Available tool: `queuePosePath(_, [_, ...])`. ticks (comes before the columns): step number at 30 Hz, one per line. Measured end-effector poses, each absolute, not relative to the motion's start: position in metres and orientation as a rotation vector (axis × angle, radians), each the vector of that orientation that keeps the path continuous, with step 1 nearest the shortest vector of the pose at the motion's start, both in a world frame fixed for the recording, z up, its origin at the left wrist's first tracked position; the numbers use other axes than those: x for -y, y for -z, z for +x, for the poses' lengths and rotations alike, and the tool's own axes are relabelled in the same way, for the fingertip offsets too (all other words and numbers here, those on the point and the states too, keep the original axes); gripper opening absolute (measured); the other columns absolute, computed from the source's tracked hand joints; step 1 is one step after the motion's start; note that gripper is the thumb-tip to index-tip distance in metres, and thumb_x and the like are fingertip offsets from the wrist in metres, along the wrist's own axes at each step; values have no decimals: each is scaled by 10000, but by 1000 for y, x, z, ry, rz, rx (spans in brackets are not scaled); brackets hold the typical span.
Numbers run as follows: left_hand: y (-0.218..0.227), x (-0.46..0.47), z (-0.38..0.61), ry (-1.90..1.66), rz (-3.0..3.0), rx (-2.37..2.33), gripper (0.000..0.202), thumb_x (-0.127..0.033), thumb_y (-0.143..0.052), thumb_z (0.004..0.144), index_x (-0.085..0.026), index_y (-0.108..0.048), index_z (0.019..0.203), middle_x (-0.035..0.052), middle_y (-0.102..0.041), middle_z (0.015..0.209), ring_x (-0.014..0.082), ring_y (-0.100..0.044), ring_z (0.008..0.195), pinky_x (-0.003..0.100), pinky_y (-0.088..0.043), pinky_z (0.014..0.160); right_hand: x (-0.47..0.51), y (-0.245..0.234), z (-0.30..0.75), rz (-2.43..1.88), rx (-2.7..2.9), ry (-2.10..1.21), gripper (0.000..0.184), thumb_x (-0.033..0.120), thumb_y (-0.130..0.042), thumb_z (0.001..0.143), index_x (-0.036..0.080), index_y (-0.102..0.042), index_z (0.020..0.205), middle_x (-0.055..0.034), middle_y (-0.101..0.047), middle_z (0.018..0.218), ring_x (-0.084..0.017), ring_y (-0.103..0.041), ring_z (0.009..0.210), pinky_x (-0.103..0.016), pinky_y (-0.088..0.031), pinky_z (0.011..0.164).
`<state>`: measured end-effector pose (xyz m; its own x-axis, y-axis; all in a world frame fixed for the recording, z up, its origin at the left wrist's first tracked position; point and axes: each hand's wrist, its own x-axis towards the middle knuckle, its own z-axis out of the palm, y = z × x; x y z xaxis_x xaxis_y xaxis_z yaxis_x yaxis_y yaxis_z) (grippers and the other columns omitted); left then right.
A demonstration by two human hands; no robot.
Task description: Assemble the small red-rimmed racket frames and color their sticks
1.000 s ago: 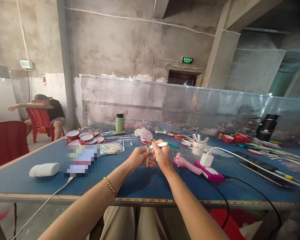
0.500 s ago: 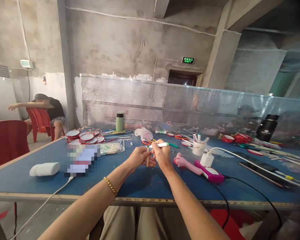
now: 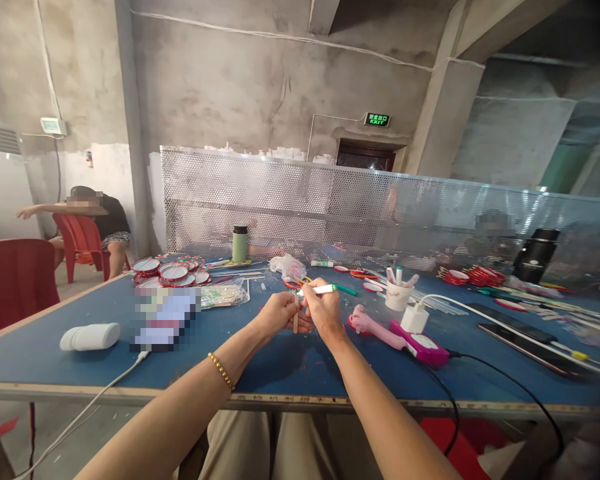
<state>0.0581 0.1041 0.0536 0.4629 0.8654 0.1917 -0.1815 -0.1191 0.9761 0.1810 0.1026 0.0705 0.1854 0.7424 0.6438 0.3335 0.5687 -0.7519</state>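
Note:
My left hand point(image 3: 278, 312) is closed round a thin wooden stick point(image 3: 295, 323) that stands nearly upright over the blue table point(image 3: 55, 347). My right hand point(image 3: 324, 308) is closed on a white marker with a green end point(image 3: 320, 289), held almost level, its left tip meeting the top of the stick. The two hands touch each other at the middle of the table. A bead bracelet point(image 3: 221, 371) sits on my left wrist.
A pink glue gun point(image 3: 400, 335) with a black cord lies right of my hands, beside a white charger point(image 3: 414, 318) and a cup of markers point(image 3: 397, 293). Round red-rimmed discs point(image 3: 173, 273), a green bottle point(image 3: 239, 244), a white cylinder point(image 3: 90, 337) and phones point(image 3: 523, 340) lie around. A person sits at far left point(image 3: 97, 223).

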Motion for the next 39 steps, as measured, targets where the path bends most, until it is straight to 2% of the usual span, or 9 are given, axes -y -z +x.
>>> queuePosePath(14, [-53,-105,58,-1011,1407,-648,291,-395,-685,786,-160,-514,787,65,-700,656,235,-730,665,383,-590,686,-101,-71,181,-1010,1415,-381,150,307,-542,752,223,-497,636,54,-519,472,-105,-444,377,-223,-334,400])
queuePosePath(25, [-54,-103,58,-1002,1412,-653,195,-305,-612,851,-158,-508,776,64,-709,654,210,-729,651,351,-594,675,-103,-70,183,-1019,1407,-377,160,324,-546,767,221,-510,649,55,-515,478,-104,-448,371,-219,-336,392])
queuePosePath(30, [-55,-104,58,-1006,1403,-649,222,-322,-637,840,-157,-509,767,65,-710,655,216,-732,660,347,-595,671,-104,-70,183,-1019,1400,-376,158,320,-547,768,219,-512,652,55,-518,476,-101,-444,361,-215,-329,379])
queuePosePath(39, [-55,-104,58,-1013,1384,-635,181,-268,-622,864,-140,-510,802,104,-720,691,230,-740,672,338,-600,651,-98,-77,183,-920,1261,-402,159,329,-585,774,202,-544,688,63,-538,456,-88,-458,340,-198,-341,365])
